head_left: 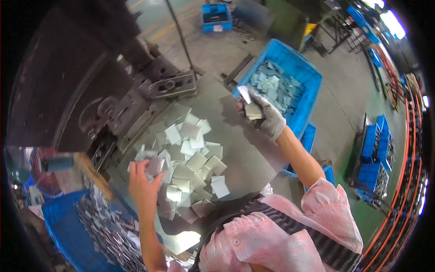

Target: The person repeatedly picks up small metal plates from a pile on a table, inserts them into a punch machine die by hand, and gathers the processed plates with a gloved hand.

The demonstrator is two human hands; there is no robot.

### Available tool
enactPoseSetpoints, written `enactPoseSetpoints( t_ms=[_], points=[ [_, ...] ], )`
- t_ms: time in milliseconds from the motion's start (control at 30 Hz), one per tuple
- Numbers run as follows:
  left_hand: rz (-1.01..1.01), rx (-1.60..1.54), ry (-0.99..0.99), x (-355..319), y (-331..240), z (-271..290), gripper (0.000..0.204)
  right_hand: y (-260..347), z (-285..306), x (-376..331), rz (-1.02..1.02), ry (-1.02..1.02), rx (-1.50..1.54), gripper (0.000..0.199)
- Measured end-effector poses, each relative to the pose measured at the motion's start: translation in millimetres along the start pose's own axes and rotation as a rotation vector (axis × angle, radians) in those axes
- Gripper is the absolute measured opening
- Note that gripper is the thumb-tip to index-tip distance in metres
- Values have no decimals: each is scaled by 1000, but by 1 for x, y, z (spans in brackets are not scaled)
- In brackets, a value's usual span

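The gloved right hand (265,115) clamps a stack of metal squares (252,110) beside the blue bin (304,75); the bare left hand (144,183) pinches one square (155,165). Sharp edges could cut it.

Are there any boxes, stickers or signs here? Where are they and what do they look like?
blue crate: right of the table, rectangular plastic, full of grey plates.
far blue crate: on the floor at the top, with a small pale label on its front.
Signs or screens: none show.
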State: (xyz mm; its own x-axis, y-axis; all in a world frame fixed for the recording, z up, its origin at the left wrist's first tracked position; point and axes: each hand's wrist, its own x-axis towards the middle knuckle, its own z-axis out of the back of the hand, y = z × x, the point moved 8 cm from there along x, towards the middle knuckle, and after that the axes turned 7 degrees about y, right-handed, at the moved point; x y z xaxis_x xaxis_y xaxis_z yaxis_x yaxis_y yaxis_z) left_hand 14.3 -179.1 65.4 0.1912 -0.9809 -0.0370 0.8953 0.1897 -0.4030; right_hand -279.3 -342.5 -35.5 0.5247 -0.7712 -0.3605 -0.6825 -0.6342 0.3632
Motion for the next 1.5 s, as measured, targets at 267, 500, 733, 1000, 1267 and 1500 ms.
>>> enactPoseSetpoints(
  t_ms=[267,500,733,1000,1267,1500],
  points=[
    [87,-319,126,21,32,-30,29,225,229,13,267,49,143,37],
    [365,-893,5,5,57,11,18,120,182,13,243,-377,-226,36],
    [371,-1587,-205,86,70,-12,15,29,-29,18,123,255,-325,29],
    [518,-1771,-422,103,75,-34,14,-69,-99,-15,-36,293,-291,26],
    [640,-1592,-111,74,70,-25,23,-84,-107,-27,-57,392,-253,25],
    [273,35,20,-3,31,-10,33,-81,-79,-25,-64,336,-223,25]
  ],
)
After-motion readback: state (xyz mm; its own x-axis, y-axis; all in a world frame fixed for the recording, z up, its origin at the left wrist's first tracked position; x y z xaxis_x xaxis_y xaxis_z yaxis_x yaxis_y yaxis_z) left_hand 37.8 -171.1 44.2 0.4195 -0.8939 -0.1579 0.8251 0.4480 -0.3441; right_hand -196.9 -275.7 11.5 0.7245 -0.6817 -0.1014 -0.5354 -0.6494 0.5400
